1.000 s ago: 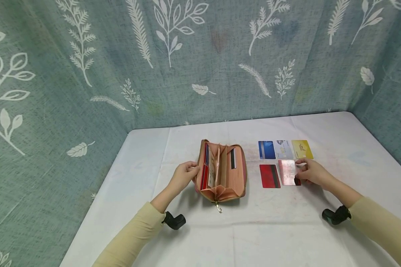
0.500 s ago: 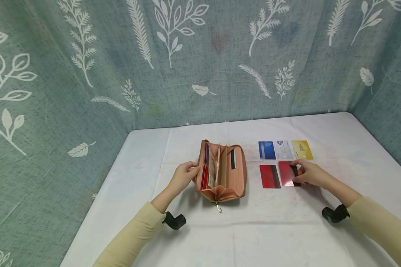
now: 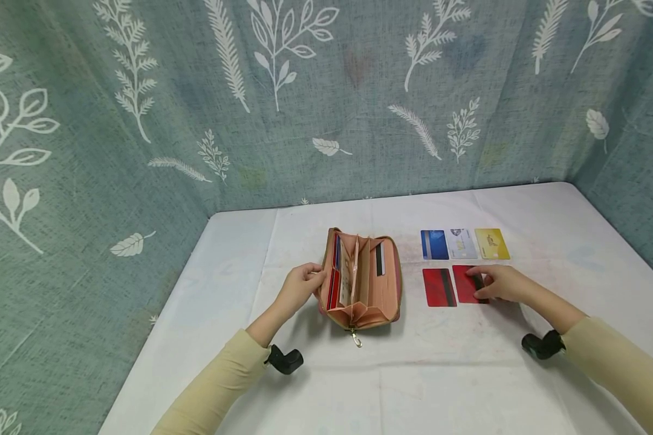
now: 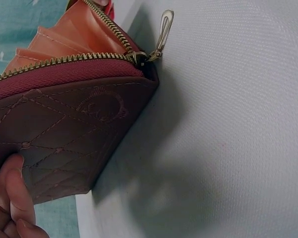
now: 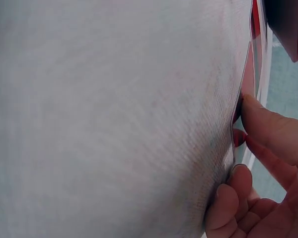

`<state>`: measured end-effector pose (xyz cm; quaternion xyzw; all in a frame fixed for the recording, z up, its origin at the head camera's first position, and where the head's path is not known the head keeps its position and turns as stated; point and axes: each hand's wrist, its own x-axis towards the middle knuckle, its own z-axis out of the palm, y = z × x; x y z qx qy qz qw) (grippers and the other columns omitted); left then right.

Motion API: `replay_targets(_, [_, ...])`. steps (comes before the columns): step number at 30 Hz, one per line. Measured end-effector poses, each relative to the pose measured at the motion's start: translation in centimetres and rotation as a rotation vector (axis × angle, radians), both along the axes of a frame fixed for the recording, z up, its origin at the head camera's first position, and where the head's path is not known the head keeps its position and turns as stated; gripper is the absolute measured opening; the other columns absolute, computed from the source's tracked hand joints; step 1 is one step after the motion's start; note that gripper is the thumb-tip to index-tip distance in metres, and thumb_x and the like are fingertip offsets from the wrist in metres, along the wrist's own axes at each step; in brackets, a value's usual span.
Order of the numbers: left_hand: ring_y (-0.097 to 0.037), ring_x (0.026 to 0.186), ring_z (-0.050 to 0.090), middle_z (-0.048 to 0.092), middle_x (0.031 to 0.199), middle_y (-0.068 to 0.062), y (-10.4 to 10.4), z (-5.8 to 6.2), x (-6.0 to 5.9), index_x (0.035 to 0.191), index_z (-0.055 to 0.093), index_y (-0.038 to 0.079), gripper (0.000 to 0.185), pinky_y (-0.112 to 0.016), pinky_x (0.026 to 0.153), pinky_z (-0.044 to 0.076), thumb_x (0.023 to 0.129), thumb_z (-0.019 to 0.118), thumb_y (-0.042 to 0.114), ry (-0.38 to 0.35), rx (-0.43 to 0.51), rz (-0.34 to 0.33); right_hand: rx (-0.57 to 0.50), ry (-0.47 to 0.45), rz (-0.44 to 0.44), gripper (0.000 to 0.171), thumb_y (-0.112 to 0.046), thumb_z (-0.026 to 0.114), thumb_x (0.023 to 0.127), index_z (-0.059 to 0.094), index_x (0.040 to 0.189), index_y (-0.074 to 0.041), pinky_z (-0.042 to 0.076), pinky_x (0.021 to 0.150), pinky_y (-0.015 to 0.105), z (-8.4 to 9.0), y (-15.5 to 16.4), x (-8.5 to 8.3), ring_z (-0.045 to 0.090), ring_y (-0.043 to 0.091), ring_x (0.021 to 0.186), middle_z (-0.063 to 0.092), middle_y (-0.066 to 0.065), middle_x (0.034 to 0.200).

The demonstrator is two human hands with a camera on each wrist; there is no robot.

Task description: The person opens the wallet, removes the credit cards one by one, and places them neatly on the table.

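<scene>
- Nearest the camera, two pale yellow sleeves (image 3: 217, 380) reach in over the white table (image 3: 392, 374), each wrist carrying a small black camera mount (image 3: 285, 359).
- The left hand (image 3: 298, 286) grips the left side of the open pink wallet (image 3: 361, 279) — its fingers curl round the quilted outer cover, and the left wrist view shows a thumb (image 4: 16, 188) pressed against that cover.
- The wallet lies open near the middle of the table, its accordion pockets up, cards tucked in its slots, its zipper pull (image 3: 356, 339) hanging off the near end.
- The right hand (image 3: 502, 284) pinches the right-hand red card (image 3: 464, 284) by its right edge — fingertips (image 5: 260, 116) curl onto it, and that edge is raised slightly off the table in the right wrist view.
- Just left of it a second red card (image 3: 438, 287) lies flat, the two nearly touching.
- Behind them, a row of three: a blue card (image 3: 434, 244), a silver card (image 3: 462, 243), a yellow card (image 3: 491, 243).
- Farthest back hangs a teal curtain with white leaves (image 3: 326, 96).
</scene>
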<state>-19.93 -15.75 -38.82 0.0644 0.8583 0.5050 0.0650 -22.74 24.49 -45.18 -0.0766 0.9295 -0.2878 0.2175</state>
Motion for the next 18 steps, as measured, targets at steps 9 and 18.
replay_targets(9, [-0.005,0.051,0.054,0.066,0.076,-0.022,0.1,0.4,0.3,0.105,0.057,-0.012,0.023,-0.023,0.056,0.042,0.092,0.050,0.006,0.003,-0.002,0.003,0.010,0.000,0.011,0.058,-0.022,0.070,0.079,0.048,0.127,0.000,0.038,0.057,0.028,0.0,0.1,-0.2,0.046,0.018,0.069,0.048,0.008,0.078])
replay_targets(18, [-0.005,0.051,0.054,0.066,0.078,-0.022,0.2,0.4,0.3,0.104,0.057,-0.012,0.023,-0.023,0.056,0.042,0.092,0.050,0.006,-0.002,0.005,0.010,-0.026,0.087,0.018,0.043,-0.022,0.069,0.080,0.058,0.116,0.000,0.040,0.058,0.028,1.0,0.0,-0.6,0.047,0.018,0.069,0.051,0.007,0.077])
